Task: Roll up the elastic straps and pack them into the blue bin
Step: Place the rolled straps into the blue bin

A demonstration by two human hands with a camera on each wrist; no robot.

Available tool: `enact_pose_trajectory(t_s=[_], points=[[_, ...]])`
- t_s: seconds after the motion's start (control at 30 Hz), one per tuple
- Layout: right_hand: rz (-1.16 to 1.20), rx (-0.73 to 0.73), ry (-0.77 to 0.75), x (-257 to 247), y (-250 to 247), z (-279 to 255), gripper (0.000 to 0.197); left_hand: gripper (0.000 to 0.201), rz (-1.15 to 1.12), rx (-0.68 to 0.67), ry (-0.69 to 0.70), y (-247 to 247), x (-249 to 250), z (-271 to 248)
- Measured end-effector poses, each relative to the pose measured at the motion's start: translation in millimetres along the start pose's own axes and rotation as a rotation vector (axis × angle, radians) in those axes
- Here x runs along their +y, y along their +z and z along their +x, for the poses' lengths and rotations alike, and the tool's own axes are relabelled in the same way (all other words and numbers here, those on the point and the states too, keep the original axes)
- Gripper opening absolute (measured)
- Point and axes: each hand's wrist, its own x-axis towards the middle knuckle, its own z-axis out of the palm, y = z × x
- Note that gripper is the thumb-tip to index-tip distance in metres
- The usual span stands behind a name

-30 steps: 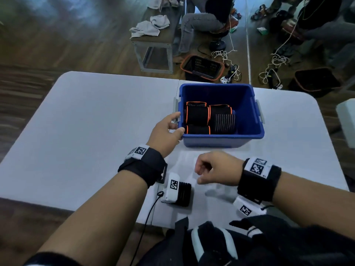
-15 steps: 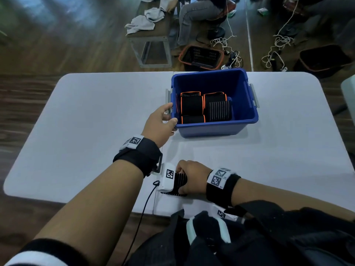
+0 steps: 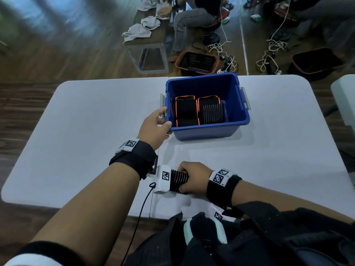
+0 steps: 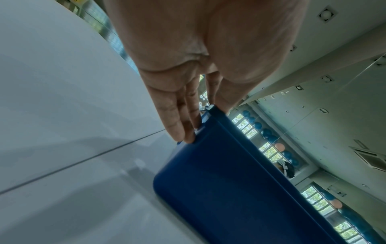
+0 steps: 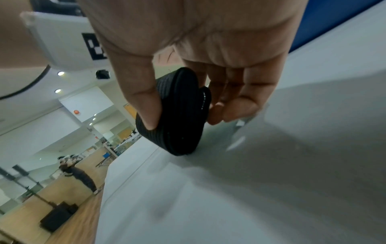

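The blue bin [image 3: 207,131] stands mid-table and holds several rolled straps, black ones with orange edges [image 3: 185,109] and a grey-striped one [image 3: 213,114]. My left hand [image 3: 165,119] holds the bin's near-left corner, thumb over the rim and fingers along the outer side. The left wrist view shows the left hand [image 4: 200,122] on the bin wall [image 4: 240,189]. Near the table's front edge my right hand [image 3: 185,181] grips a rolled black striped strap [image 3: 177,181]. In the right wrist view, thumb and fingers of the right hand [image 5: 188,117] pinch this roll [image 5: 177,132], which touches the table.
The white table [image 3: 96,131] spreads wide to the left and right of the bin. My left wrist's white tagged camera box [image 3: 163,178] sits right beside the roll, its cable [image 3: 142,208] hanging over the front edge. Beyond the table are a bench, baskets and seated people.
My right hand has moved left and down to the rolled strap by the front edge and closed round it. The left hand stays on the bin's corner.
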Motion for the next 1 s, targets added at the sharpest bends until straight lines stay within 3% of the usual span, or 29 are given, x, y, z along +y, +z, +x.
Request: enact_pose_trajectory(t_s=[0.4,0.77,0.87,1.0], points=[[0.191,0.18,-0.014,18.2,-88.0,-55.7,0.029,0.052,-0.031,0.01,0.001,-0.1,2.6,-2.0],[0.125,0.461,-0.052,-8.8,-203.6,-66.4,0.014,0.049,-0.106,-0.008,-0.012,-0.5,4.4,-12.7],[0.082,0.437,-0.007,-19.3,-216.6,-48.2,0.012,0.048,-0.13,-0.011,-0.014,-1.0,-3.4,-21.2],[-0.086,0.303,0.03,-41.2,-215.8,-17.6,0.012,0.049,-0.152,-0.028,-0.017,-2.1,-13.5,-32.4]])
